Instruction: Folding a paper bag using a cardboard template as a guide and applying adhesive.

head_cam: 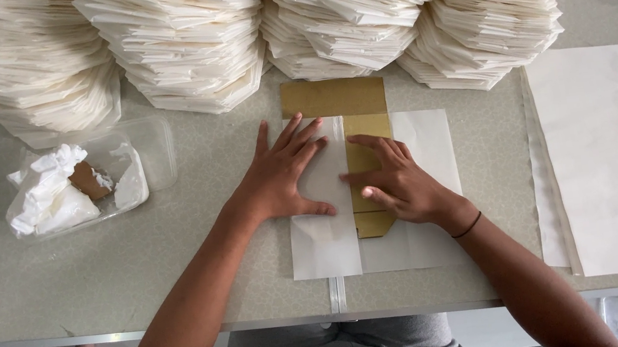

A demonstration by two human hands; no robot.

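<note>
A white sheet of paper (424, 142) lies in the middle of the table with a brown cardboard strip (335, 98) laid along it. The sheet's left part is folded over the strip. My left hand (285, 173) presses flat on that folded flap (327, 247), fingers spread. My right hand (397, 178) rests on the cardboard and the sheet's right part, fingertips at the flap's edge. A dark band circles my right wrist.
Tall stacks of folded white paper (188, 38) line the table's far edge. A clear plastic tub (155, 150) with crumpled white material sits at the left. A pile of flat white sheets (617, 157) lies at the right. The grey table (98, 265) ends near my body.
</note>
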